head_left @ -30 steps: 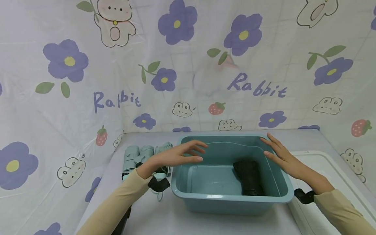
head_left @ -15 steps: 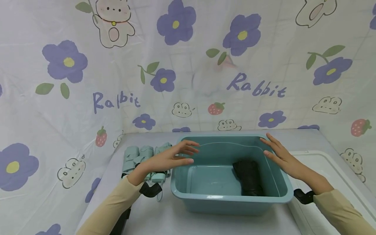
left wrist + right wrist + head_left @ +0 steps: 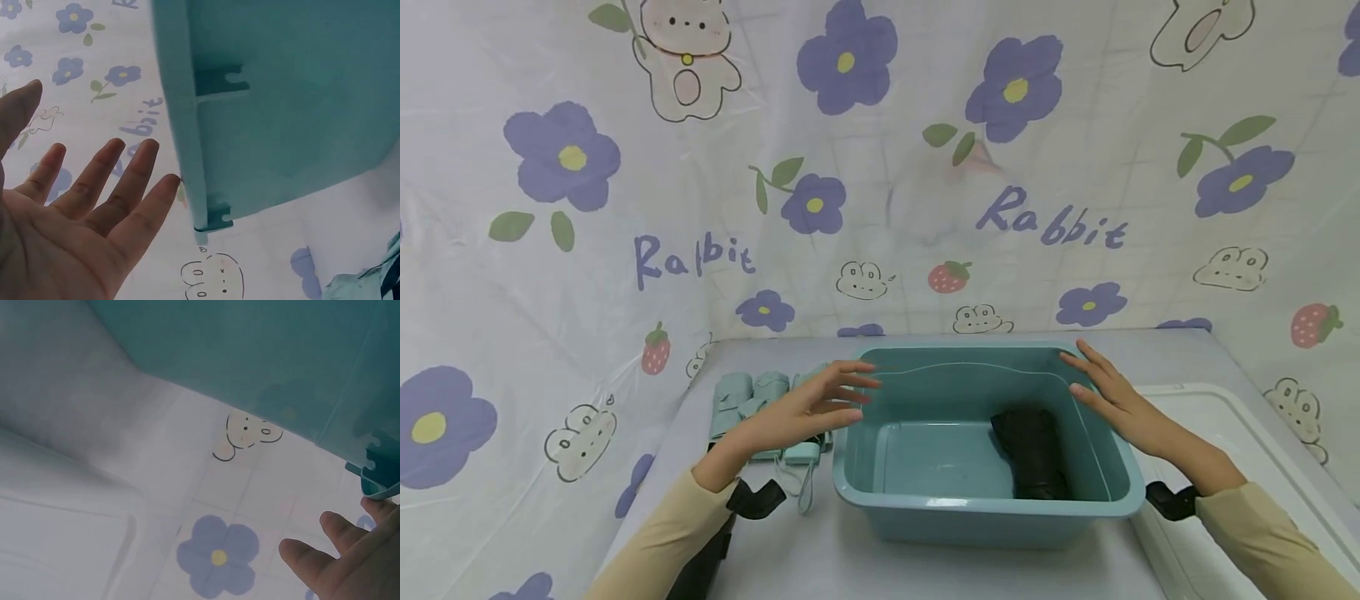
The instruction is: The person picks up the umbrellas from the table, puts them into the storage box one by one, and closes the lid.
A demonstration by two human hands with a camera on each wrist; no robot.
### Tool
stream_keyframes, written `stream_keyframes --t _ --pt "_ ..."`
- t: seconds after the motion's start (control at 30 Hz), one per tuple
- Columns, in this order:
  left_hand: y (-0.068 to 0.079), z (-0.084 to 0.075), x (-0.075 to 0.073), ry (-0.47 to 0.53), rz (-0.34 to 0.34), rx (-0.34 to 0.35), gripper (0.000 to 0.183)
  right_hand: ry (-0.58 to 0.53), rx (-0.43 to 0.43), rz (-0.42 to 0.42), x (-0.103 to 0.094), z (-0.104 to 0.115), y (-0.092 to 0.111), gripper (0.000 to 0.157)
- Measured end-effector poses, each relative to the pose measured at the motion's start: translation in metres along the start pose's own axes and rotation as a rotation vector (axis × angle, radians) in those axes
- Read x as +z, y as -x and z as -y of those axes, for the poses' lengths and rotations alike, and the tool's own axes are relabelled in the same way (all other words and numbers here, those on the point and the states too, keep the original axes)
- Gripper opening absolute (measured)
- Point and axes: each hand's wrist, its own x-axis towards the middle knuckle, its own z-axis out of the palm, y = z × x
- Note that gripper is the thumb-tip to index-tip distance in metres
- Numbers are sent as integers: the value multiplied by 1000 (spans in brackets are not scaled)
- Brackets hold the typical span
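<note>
A teal plastic tub [image 3: 985, 505] stands in the middle of the table. Inside it, toward the right, lies a black rolled bundle [image 3: 1033, 454]. My left hand [image 3: 805, 412] hovers at the tub's left rim with its fingers spread; its palm [image 3: 56, 244] shows in the left wrist view, and nothing is in it. Over the right rim is my right hand [image 3: 1123, 408], fingers extended; in the right wrist view a fingertip [image 3: 375, 505] is close to the rim, and contact is unclear. Several mint-green rolled bundles [image 3: 733, 400], like folded umbrellas with wrist loops, lie left of the tub, partly behind my left hand.
A white lid-like panel [image 3: 1217, 467] with a raised edge lies right of the tub, partly under my right arm. Some black object [image 3: 700, 567] shows beside the left sleeve at the table's near left. A flower-printed curtain [image 3: 895, 167] hangs behind and at the sides.
My left hand has moved left and slightly down, from over the tub's inside to its left rim. My right hand, the tub and the black bundle have stayed in place.
</note>
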Motion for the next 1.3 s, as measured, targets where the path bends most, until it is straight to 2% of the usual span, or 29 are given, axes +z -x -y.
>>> stream_keyframes --t 0.37,0.43,0.53,0.6,0.8,1.07,1.3 --pt "19 6 0 -3 -79 -3 52 -19 -6 3 0 1 1 50" --pt "22 10 -1 4 -92 -21 53 -24 3 -3 0 0 1 50" --pt "26 26 -2 4 -116 -49 54 -31 10 -6 0 0 1 50" --pt "28 30 -3 2 -129 -64 54 -35 17 -9 0 0 1 49" --pt "39 27 -3 -30 -134 -60 54 -42 21 -10 2 -2 1 49" --pt "55 59 -4 -115 -184 -142 50 -55 20 -19 3 -3 1 48" --pt "68 75 -1 -145 -207 -214 45 -60 23 -16 2 -4 0 48"
